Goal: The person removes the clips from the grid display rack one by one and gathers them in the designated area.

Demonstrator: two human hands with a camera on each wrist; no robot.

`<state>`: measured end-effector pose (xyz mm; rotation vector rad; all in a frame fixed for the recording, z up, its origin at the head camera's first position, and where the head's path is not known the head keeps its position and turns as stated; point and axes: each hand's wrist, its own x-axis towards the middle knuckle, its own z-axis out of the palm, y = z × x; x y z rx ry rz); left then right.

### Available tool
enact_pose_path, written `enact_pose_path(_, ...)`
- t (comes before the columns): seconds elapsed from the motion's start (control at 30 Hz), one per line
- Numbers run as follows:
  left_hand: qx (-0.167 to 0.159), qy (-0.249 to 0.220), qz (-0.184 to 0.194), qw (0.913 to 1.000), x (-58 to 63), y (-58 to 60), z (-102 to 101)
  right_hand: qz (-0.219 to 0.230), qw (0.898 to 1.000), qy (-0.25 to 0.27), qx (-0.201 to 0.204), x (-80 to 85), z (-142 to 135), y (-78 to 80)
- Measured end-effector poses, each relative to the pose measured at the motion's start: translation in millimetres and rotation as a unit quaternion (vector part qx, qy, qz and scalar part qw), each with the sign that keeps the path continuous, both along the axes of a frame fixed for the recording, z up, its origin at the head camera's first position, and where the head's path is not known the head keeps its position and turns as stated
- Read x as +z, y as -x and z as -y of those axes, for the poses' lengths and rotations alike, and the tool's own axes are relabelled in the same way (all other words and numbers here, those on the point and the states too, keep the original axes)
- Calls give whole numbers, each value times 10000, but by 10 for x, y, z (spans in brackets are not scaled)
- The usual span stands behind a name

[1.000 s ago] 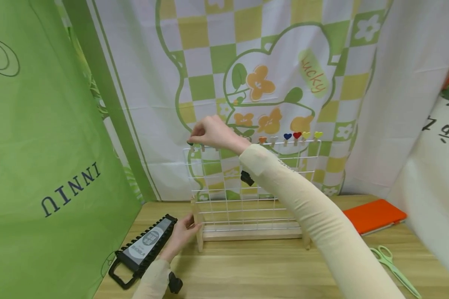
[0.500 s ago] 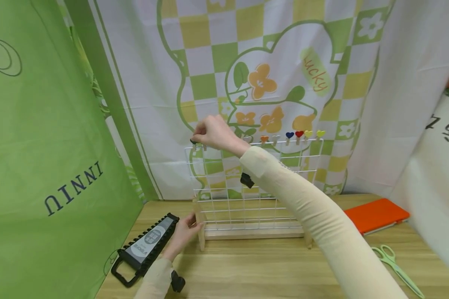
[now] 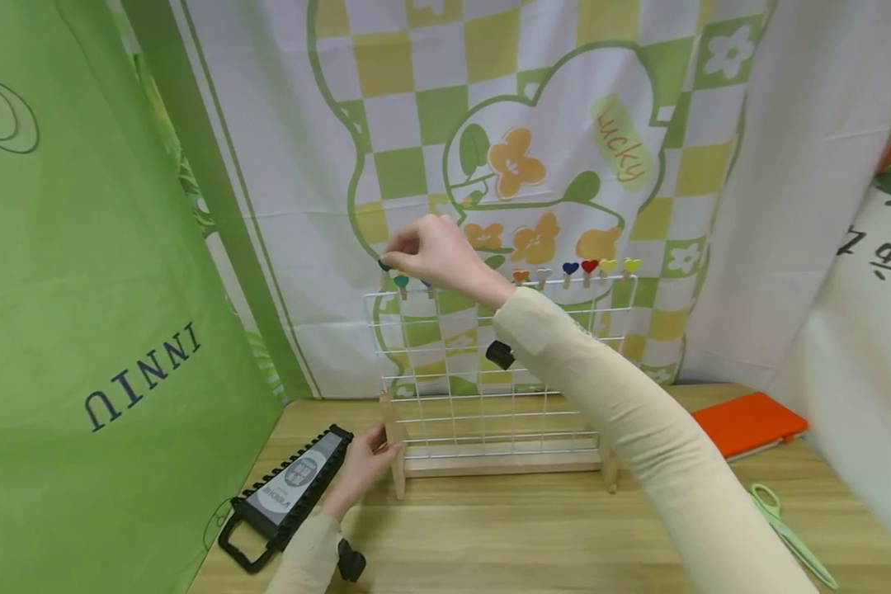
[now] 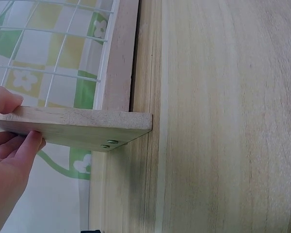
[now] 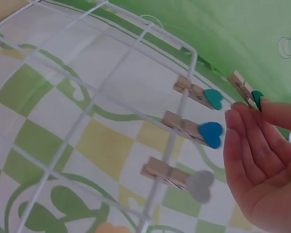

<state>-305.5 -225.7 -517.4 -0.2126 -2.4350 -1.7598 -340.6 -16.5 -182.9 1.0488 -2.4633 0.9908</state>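
Observation:
My right hand (image 3: 445, 256) pinches a small wooden clothespin (image 5: 242, 87) with a dark green heart between thumb and fingertips, raised above the top left corner of the white wire grid rack (image 3: 451, 377). In the right wrist view the clothespin is apart from the wire. Beside it, clothespins with a teal heart (image 5: 212, 99), a blue heart (image 5: 211, 134) and a grey heart (image 5: 200, 186) are clipped along the top wire. My left hand (image 3: 360, 469) grips the rack's wooden side foot (image 4: 82, 126), thumb on one face and fingers on the other.
More heart clothespins, including a red one (image 3: 590, 266), line the top wire to the right. A black toothed rack (image 3: 289, 487) lies at left on the wooden table (image 3: 490, 536). At right are an orange-red case (image 3: 750, 422) and green scissors (image 3: 794, 540). Patterned cloth (image 3: 512, 107) hangs behind.
My right hand has lifted the dark green clothespin off the rack's top left corner, moving up and slightly right. The left hand stays on the wooden foot.

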Motion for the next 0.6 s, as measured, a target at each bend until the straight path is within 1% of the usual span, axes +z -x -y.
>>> enact_pose_path(0.1, -35, 46, -6, 10000, 8, -6, 11, -147, 9999, -1, 52, 22, -94, -91)
enact_pose_path(0.17, 1, 67, 19, 10000, 12, -10, 16, -250, 9996, -4, 103, 20, -156, -159)
enact_pose_path(0.27, 16, 116, -27, 9999, 16, -11, 26, -347, 9992, -26, 198, -40, -240, -241)
enact_pose_path(0.37, 57, 62, 28, 10000, 24, -8, 26, -359, 9988, -71, 320, -172, -308, -299)
enact_pose_path(0.47, -9, 22, 28, 10000, 31, -8, 18, -320, 9986, -142, 408, -343, -367, -336)
enact_pose_path(0.6, -99, 31, 18, 9999, 11, -1, 7, -279, 9982, -280, 459, -586, -430, -353)
